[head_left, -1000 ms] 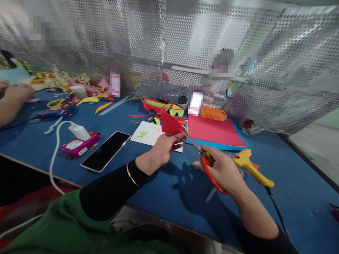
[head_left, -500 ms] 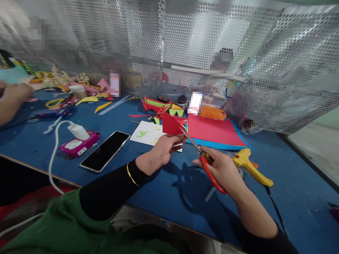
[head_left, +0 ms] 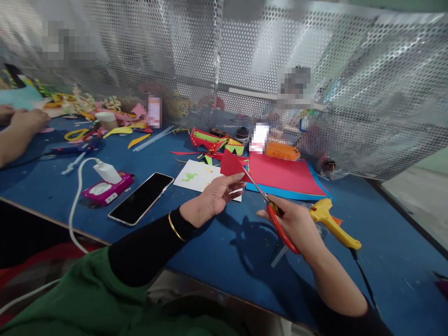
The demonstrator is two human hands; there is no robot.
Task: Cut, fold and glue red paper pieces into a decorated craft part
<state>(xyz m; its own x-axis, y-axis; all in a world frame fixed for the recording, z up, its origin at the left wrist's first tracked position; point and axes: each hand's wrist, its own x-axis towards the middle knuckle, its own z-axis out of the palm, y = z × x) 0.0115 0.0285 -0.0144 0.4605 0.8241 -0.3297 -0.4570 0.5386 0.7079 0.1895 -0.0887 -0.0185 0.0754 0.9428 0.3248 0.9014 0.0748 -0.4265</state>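
Observation:
Pinched in my left hand (head_left: 217, 193) is a small piece of red paper (head_left: 231, 165), its pointed tip standing up above my fingers. My right hand (head_left: 297, 223) grips red-handled scissors (head_left: 278, 228). Their blades reach up and left to the right side of the paper; whether they are parted I cannot make out. Below the raised paper lies a white card (head_left: 191, 176) with green and yellow blotches. Behind it rest red and green cut-paper pieces (head_left: 210, 141) with yellow dots.
Red and blue sheets (head_left: 283, 175) lie behind my right hand, with a yellow glue gun (head_left: 336, 226) to its right. A black phone (head_left: 142, 198) and a purple power strip (head_left: 108, 189) lie left. Another person's hands (head_left: 30, 122) are at the far left. A perforated screen (head_left: 252, 51) stands behind.
The red paper has turned slightly in my left hand and now shows a narrower, pointed shape. The scissors have shifted slightly right with it. The whole view has moved a little.

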